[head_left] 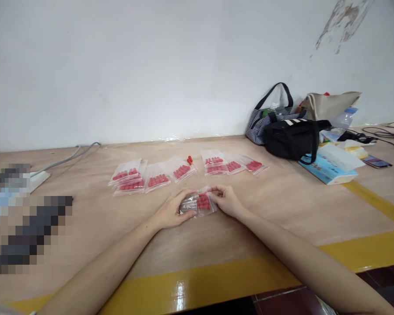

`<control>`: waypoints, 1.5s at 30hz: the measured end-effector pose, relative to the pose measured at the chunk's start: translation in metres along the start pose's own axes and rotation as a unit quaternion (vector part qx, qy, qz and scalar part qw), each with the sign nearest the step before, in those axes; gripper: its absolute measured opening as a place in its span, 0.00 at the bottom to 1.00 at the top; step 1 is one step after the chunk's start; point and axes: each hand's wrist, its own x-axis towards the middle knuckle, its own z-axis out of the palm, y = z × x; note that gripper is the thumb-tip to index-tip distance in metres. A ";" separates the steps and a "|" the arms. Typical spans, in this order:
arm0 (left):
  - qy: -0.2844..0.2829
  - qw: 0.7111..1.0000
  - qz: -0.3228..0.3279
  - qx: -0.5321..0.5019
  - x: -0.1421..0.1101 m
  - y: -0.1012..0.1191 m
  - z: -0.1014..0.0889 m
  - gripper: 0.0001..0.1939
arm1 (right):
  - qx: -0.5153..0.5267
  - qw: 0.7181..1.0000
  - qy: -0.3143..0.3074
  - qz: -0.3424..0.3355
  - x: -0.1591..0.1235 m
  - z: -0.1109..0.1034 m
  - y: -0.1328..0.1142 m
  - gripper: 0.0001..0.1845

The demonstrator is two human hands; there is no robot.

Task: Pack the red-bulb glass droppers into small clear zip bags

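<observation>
A clear zip bag [207, 212] lies on the table in front of me. Inside it are several clear, slender tubes with red ends [203, 202], which look like droppers. My left hand [174, 210] curls round the bag's left end, thumb on the near side and fingers on the far side. At the right end, the fingers of my right hand [226, 199] are closed on the bag's edge, beside the red ends. Beyond my hands lie similar filled bags [159, 180] in a left group and a right group [215, 162]. Two loose red-ended pieces [189, 160] rest between the groups.
At the back right stand a striped bag [254, 127], a black bag [290, 142] and a blue tissue pack [328, 168]. A phone [377, 162] and cables [382, 131] lie farther right. Yellow tape [216, 280] lines the table's front edge. A grey cable [64, 161] runs at left, near blurred-out items.
</observation>
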 end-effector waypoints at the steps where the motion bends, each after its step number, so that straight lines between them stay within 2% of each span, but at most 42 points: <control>1: 0.001 1.000 0.002 -0.004 0.000 0.000 0.000 0.26 | -0.014 1.000 -0.012 0.000 -0.001 -0.002 -0.001 0.15; 5: 0.002 1.000 0.006 -0.010 0.001 0.002 -0.001 0.26 | -0.031 0.993 -0.110 0.006 -0.003 -0.009 -0.006 0.17; 7: 0.006 1.000 0.006 -0.012 0.000 0.001 -0.001 0.26 | -0.064 0.990 -0.127 -0.019 -0.003 -0.012 -0.008 0.14; 10: 0.008 1.000 0.011 -0.017 0.000 0.000 0.000 0.22 | -0.160 0.979 -0.102 -0.070 -0.004 -0.016 -0.011 0.13; 14: -0.004 0.999 0.027 -0.016 0.000 -0.004 0.001 0.14 | -0.291 0.952 -0.070 -0.069 -0.005 -0.023 -0.015 0.11; 17: -0.007 1.000 0.022 -0.001 0.001 -0.004 0.001 0.18 | -0.348 0.933 -0.075 -0.044 -0.006 -0.033 -0.019 0.10; 20: -0.013 0.999 0.018 0.037 0.002 -0.003 0.002 0.22 | -0.356 0.930 -0.082 -0.028 0.002 -0.041 -0.027 0.08; 23: -0.031 0.997 0.015 0.066 0.002 -0.002 0.002 0.23 | -0.381 0.922 0.003 -0.065 0.028 -0.035 -0.040 0.05; 25: -0.037 0.997 0.015 0.072 0.001 -0.002 0.002 0.23 | -0.404 0.911 0.042 -0.075 0.054 -0.021 -0.047 0.08; 28: -0.030 0.997 0.014 0.064 0.000 -0.003 0.002 0.24 | -0.435 0.899 0.053 -0.003 0.100 0.005 -0.049 0.13; 30: -0.022 0.998 0.015 0.052 -0.001 -0.004 0.003 0.23 | -0.437 0.897 0.051 0.031 0.126 0.020 -0.045 0.12; 35: -0.010 0.999 0.027 0.040 -0.001 -0.004 0.003 0.22 | -0.429 0.899 0.012 0.085 0.161 0.037 -0.035 0.10; 38: -0.024 0.998 0.029 0.049 -0.001 -0.003 0.003 0.24 | -0.413 0.906 -0.004 0.093 0.165 0.039 -0.038 0.13; 40: -0.034 0.997 0.026 0.057 -0.001 -0.003 0.002 0.25 | -0.399 0.913 0.008 0.084 0.161 0.035 -0.044 0.17; 44: -0.035 0.997 0.018 0.066 -0.002 -0.002 0.001 0.28 | -0.358 0.931 0.063 0.035 0.128 0.004 -0.053 0.29; 45: -0.033 0.997 0.019 0.066 -0.002 -0.002 0.001 0.28 | -0.300 0.950 0.086 0.013 0.115 -0.007 -0.052 0.31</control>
